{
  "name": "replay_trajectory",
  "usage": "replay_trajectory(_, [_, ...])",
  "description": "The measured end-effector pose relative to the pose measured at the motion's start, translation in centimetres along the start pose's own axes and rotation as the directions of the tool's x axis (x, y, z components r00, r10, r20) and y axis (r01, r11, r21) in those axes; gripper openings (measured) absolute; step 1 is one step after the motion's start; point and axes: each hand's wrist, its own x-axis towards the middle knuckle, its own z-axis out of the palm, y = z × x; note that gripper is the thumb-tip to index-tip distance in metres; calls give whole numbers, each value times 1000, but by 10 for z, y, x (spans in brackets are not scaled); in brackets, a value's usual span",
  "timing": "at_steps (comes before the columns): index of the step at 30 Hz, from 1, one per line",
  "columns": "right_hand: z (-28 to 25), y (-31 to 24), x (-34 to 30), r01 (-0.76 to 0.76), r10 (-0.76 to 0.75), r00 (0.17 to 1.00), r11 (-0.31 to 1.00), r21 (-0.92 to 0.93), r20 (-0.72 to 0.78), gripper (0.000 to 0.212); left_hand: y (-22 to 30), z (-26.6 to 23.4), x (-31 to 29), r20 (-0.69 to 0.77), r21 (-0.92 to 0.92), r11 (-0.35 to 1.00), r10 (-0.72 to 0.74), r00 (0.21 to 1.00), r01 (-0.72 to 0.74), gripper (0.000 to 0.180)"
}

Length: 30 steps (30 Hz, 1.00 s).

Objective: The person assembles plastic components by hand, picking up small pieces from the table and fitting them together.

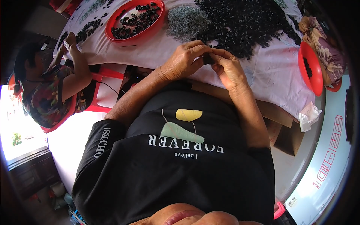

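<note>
My left hand (186, 59) and my right hand (229, 68) meet above the near edge of the table, fingertips almost touching. Between them they pinch a small dark piece (208, 59); fingers cover much of it, so its exact kind cannot be made out. Just beyond my fingers spreads a big heap of small black parts (247, 26) on the pale pink cloth (262, 75). Left of that heap lies a mound of small grey metal-looking pieces (187, 23), too fine to name.
At the far left a red round basin (160, 28) holds scattered black parts. Another red basin (318, 84) tilts at the right edge near a person (328, 48). A co-worker (48, 90) sits at left, hands over black parts. A crumpled white plastic bag (309, 116) hangs at the table's right corner.
</note>
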Motion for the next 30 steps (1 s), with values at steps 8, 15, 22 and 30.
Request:
replay_trajectory(8, [1,0,-1,-24,25,999,999,28,-27,14,5,3,3,-64,-16,1000,-2,998,1,35])
replay_trajectory(15, [9,-3,-3,87,-83,991,996,33,-103,15,-3,12,1,-50,-102,990,-108,993,102,30])
replay_trajectory(22, [7,-4,-6,50,-52,988,999,-12,-146,15,-4,13,-3,-38,-260,927,-290,956,271,29])
replay_trajectory(30, [11,-3,-7,72,-74,985,997,-20,-154,17,-5,8,-5,40,-242,862,-449,892,445,30])
